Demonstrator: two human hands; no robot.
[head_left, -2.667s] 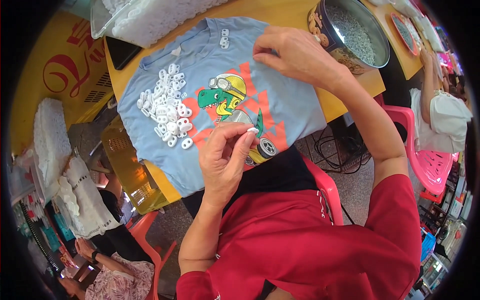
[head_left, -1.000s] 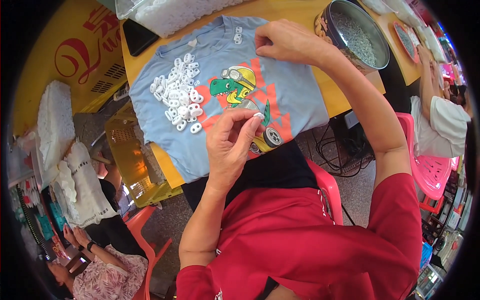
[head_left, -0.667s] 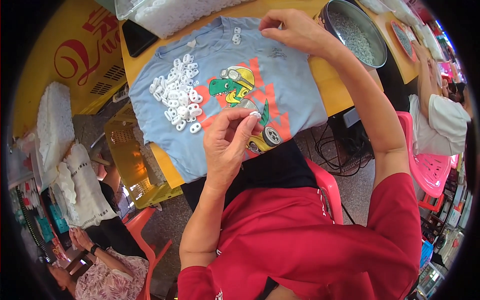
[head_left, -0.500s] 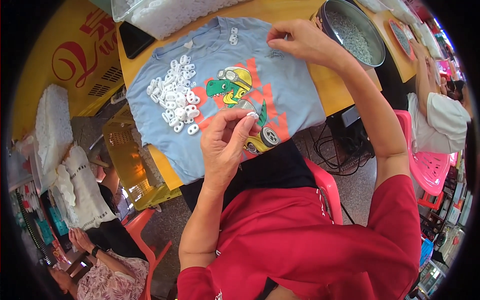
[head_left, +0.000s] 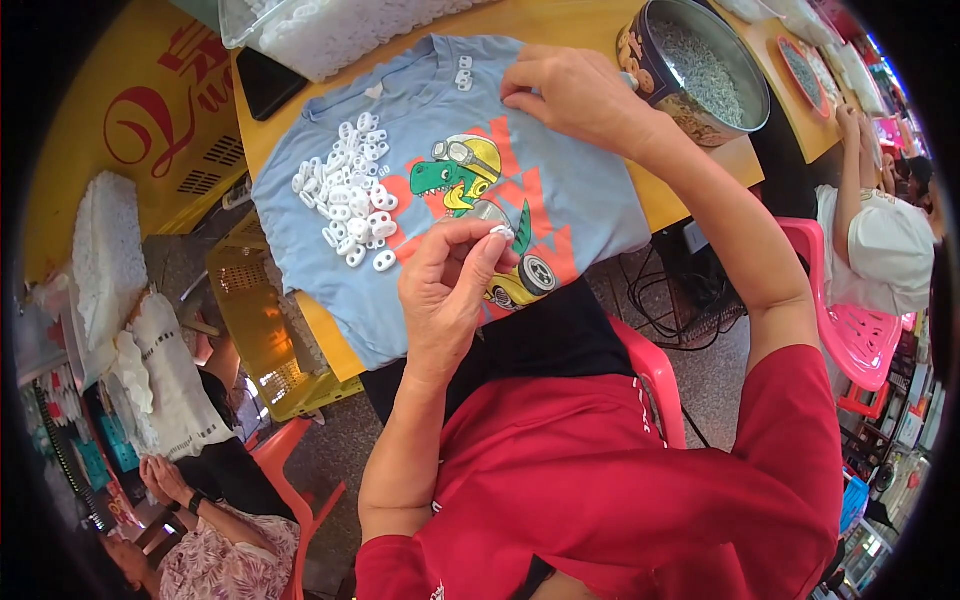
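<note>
White plastic piece (head_left: pixel 499 231) pinched in our left hand (head_left: pixel 447 283) above a blue dinosaur T-shirt (head_left: pixel 590 205) on the yellow tabletop (head_left: pixel 560 22).
Our left grip is clamped on the piece; our right hand (head_left: pixel 572 93) presses fingertips together on the shirt near the round tin of small parts (head_left: pixel 698 62). A heap of white pieces (head_left: pixel 347 192) lies on the shirt's left side.

Left hand (head_left: pixel 445 285) raised, palm toward the body, fingers curled, thumb and forefinger tips pinched together at the top. Left forearm upright, elbow bent. Right hand (head_left: pixel 575 95) palm down, knuckles arched, fingertips pressed downward, arm stretched forward, red sleeve at the shoulder.
</note>
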